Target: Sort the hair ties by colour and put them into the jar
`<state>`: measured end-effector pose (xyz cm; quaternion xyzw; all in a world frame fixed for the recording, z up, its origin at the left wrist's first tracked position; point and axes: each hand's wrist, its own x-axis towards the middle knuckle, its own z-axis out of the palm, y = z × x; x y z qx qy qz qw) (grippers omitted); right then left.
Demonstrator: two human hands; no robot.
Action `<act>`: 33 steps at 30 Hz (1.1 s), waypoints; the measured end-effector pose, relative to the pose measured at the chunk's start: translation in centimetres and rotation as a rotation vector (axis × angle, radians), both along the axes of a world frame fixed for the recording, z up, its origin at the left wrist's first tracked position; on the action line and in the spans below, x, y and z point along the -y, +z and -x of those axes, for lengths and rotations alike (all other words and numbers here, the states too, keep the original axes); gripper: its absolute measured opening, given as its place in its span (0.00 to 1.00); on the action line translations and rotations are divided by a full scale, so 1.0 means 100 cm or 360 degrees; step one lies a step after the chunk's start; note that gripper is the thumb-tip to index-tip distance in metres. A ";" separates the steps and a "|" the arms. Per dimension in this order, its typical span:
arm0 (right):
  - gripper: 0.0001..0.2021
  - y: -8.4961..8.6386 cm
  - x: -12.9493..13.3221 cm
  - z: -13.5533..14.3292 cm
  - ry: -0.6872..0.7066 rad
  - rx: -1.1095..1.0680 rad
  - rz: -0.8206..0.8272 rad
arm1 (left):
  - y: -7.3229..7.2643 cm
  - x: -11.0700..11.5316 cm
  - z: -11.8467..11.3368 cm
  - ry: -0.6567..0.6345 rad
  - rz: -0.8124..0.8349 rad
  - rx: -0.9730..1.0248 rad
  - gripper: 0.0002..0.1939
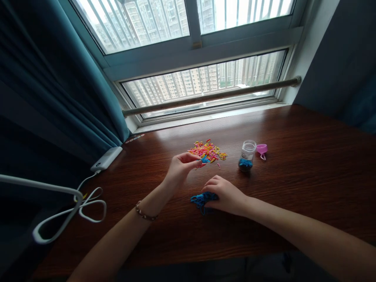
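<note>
My left hand (182, 167) pinches a few light-blue bands (205, 159) between thumb and fingertips, at the near edge of a pile of red, pink and yellow bands (205, 149). Nearer to me, my right hand (225, 194) curls its fingers and thumb round the right part of a heap of dark-blue bands (199, 200) on the table. Behind it to the right stands an open clear jar (246, 156) with blue bands in its bottom. A pink lid (261, 149) with a loop lies beside the jar.
The brown wooden table (305, 168) reaches to the window sill. At the left are a white power bank (107, 159), a looped white cable (93, 207) and a blue curtain (67, 78). A metal rail (217, 96) crosses the window.
</note>
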<state>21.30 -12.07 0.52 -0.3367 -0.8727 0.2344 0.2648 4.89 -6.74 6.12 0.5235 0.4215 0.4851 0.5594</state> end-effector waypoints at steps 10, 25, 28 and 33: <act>0.10 0.000 0.000 0.001 -0.0002 0.0194 -0.0105 | 0.068 -0.045 -0.086 -0.0648 -0.0600 -0.0264 0.05; 0.10 0.000 0.000 0.001 0.0023 0.0289 -0.0218 | 0.063 -0.072 -0.121 -0.1108 -0.1034 -0.0856 0.06; 0.09 0.000 0.000 0.001 0.0027 0.0297 -0.0238 | 0.063 -0.068 -0.122 -0.1120 -0.1087 -0.0917 0.06; 0.08 0.000 0.000 0.001 0.0025 0.0331 -0.0249 | 0.061 -0.062 -0.122 -0.1095 -0.1192 -0.0944 0.07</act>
